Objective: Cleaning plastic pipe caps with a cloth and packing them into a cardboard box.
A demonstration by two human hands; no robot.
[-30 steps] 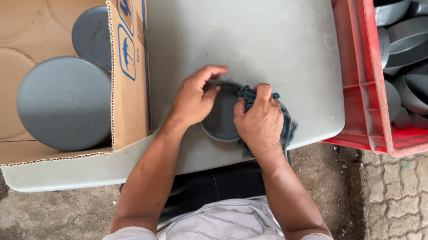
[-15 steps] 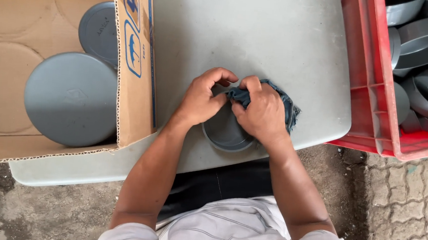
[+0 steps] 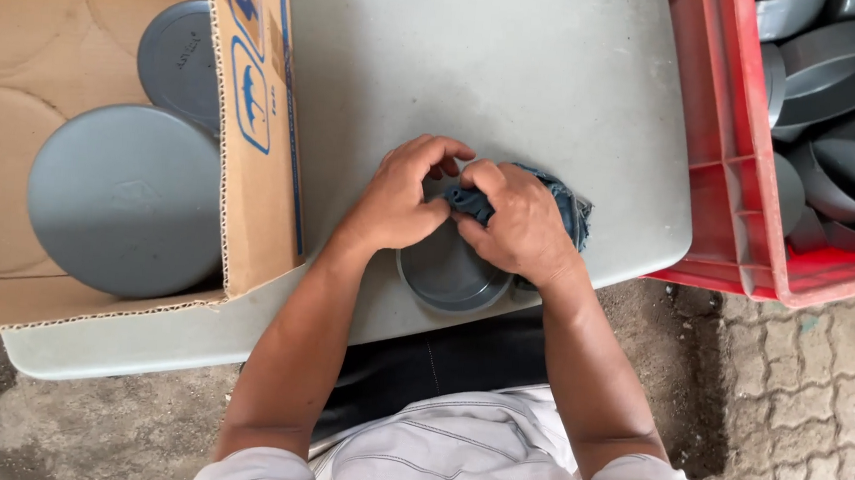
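Note:
A round grey plastic cap point(image 3: 448, 272) lies open side up on the grey table point(image 3: 520, 66), near its front edge. My left hand point(image 3: 400, 200) curls over the cap's far left rim and holds it. My right hand point(image 3: 521, 225) grips a bunched dark blue cloth point(image 3: 561, 197) and presses it into the far part of the cap. Both hands touch each other over the cap, hiding its upper half.
An open cardboard box point(image 3: 256, 108) on the left holds a large grey cap point(image 3: 124, 199) and a smaller one point(image 3: 181, 57). A red plastic crate point(image 3: 724, 161) on the right is piled with several grey caps point(image 3: 841, 68). Paving stones lie below.
My right hand with the cloth has moved from the cap's right side up to its far rim, meeting my left hand. The cap has stayed in place.

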